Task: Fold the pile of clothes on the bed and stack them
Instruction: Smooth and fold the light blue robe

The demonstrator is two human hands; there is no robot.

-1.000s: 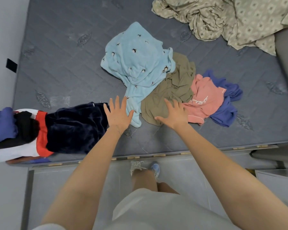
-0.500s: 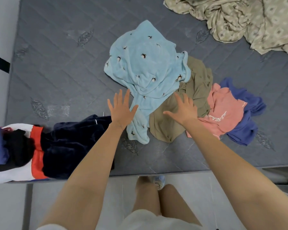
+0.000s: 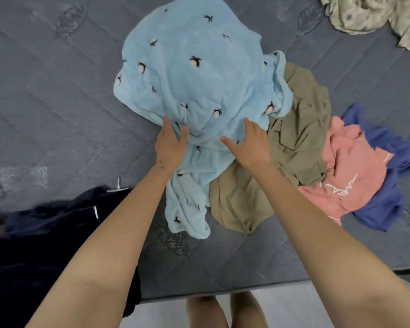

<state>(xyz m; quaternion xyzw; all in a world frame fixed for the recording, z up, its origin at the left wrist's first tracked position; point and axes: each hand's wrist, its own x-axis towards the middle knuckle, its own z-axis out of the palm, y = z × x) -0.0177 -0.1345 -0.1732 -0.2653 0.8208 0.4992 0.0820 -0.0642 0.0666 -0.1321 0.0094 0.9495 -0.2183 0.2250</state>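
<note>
Left hand [image 3: 169,147] and right hand [image 3: 251,145] lay open, fingers straight, on fleece [image 3: 194,74], probably touching; bare mattress [image 3: 57,102] left of fleece's edge.

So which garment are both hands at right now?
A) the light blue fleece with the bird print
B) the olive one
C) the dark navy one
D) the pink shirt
A: the left hand and right hand both lie with straight fingers on the light blue fleece, not gripping it; the olive garment and pink shirt lie off to the right, untouched.
</note>
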